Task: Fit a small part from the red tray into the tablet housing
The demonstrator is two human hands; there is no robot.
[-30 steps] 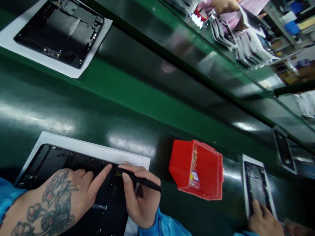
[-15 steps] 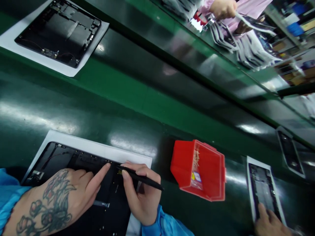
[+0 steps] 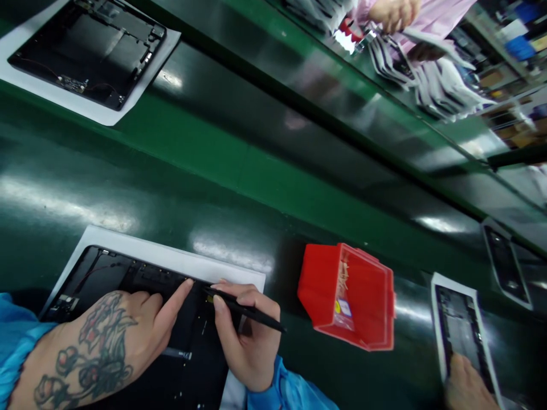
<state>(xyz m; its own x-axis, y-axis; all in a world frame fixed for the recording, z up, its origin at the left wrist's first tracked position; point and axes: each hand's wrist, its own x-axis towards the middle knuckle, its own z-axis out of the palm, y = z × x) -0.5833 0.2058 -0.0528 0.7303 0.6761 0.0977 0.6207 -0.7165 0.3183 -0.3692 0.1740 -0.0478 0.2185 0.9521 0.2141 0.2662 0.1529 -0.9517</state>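
Note:
A black tablet housing (image 3: 141,273) lies on a white sheet (image 3: 179,258) on the green bench in front of me. My left hand (image 3: 123,330) rests over it, index finger stretched out with its tip on the far rim, the other fingers loosely bent and nothing held. Just right of that fingertip, my right hand (image 3: 252,336) pinches a slim black pointed tool (image 3: 258,317) like a pen. The tool slants, its working end low at the housing's far right corner; whether it is tweezers or a spudger I cannot tell. Small yellow tape (image 3: 209,298) shows beside my right fingers.
A red open bin (image 3: 318,285) with small beige pieces and a labelled bag stands right of my hands. Another tablet housing (image 3: 94,57) lies on the belt at upper left. At far right, another person's hand (image 3: 468,384) touches a housing (image 3: 459,324). Across, a pink-sleeved person handles stacked parts (image 3: 444,85).
My hands and the tool hold nearly the same pose. The upper-left housing has shifted left. Across the bench, the other person's hand has moved slightly, as has the hand at far right.

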